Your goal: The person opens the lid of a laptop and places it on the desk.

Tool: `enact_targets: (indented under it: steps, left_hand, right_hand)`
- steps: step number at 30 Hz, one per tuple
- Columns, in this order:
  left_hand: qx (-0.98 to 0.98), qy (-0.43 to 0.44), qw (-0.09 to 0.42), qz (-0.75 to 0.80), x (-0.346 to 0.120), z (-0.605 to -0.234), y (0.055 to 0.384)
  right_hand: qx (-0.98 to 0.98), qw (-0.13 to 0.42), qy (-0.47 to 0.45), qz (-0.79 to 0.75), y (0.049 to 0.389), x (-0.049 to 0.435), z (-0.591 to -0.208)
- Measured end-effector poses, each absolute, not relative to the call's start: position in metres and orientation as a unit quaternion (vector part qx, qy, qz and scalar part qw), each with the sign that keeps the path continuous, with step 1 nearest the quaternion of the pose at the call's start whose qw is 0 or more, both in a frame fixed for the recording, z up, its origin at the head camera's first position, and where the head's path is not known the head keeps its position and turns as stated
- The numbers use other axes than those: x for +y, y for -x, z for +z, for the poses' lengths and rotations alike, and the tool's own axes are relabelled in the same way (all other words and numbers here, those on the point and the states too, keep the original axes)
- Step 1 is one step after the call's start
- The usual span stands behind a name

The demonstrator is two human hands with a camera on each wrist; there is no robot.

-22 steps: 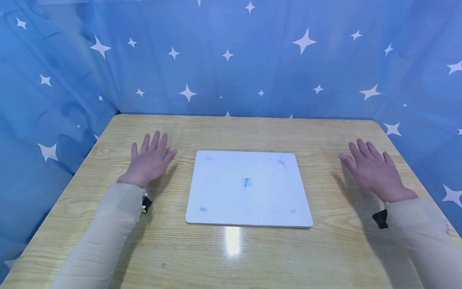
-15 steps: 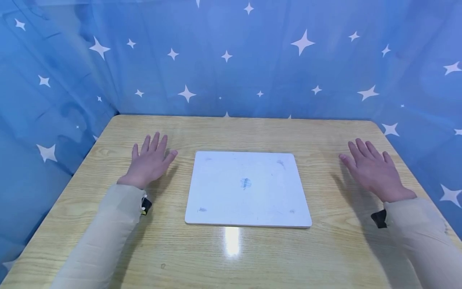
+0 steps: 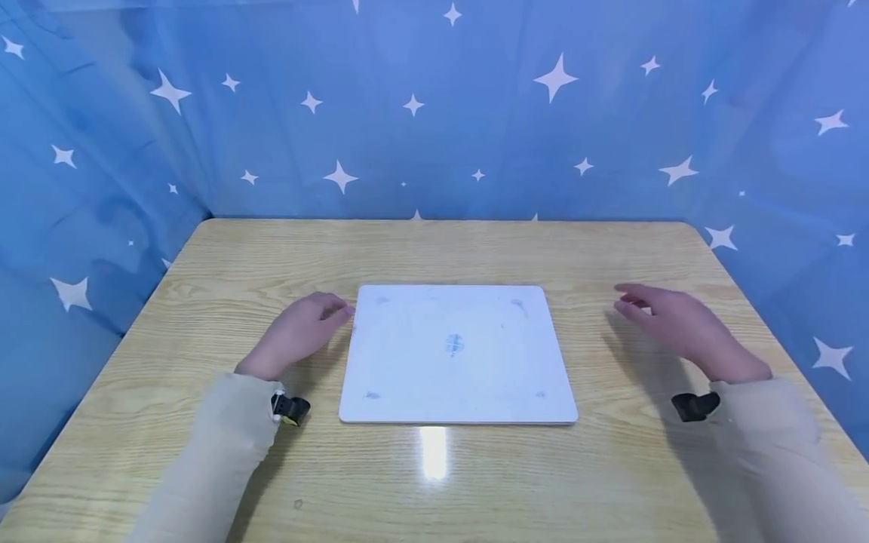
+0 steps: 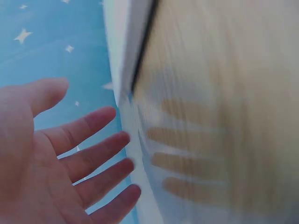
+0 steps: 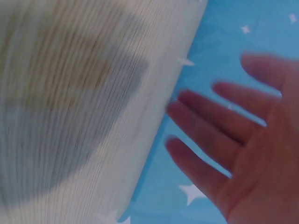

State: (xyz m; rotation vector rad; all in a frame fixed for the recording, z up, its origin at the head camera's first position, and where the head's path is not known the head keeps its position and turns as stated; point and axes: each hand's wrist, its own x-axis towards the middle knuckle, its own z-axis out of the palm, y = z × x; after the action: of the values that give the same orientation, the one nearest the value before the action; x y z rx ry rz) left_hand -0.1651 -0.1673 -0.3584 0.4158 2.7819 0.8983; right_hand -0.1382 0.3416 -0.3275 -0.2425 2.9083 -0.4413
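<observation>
White panel [image 3: 456,377] lies flat near the middle of the wooden table [image 3: 509,483], where I had it half a second ago. The left hand [image 3: 295,335] differs: earlier spread out and pointing to the far side, it now turns in to the right, its fingertips just beside the panel's left edge; whether they touch I cannot tell. From that wrist I see the fingers parted and loosely extended, holding nothing. The right hand [image 3: 686,328] has swung too: splayed toward the far side before, it now points left, well apart from the panel. Its wrist view is blurred for me, but the fingers show relaxed and parted, likewise holding nothing. Star-patterned blue cloth [image 3: 489,113] hangs beyond the far edge.
</observation>
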Motion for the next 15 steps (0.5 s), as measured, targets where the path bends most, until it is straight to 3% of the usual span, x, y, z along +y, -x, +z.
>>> enact_targets:
  steps: [6, 15]
  left_hand:
    - [0.919, -0.117, 0.108, 0.361, -0.158, -0.362, 0.150]
    - [0.929, -0.156, 0.080, 0.327, -0.142, -0.370, 0.126]
  right_hand:
    - [0.971, 0.121, 0.134, -0.155, 0.132, 0.314, -0.334]
    - [0.958, 0.132, 0.183, -0.177, 0.123, 0.257, -0.330]
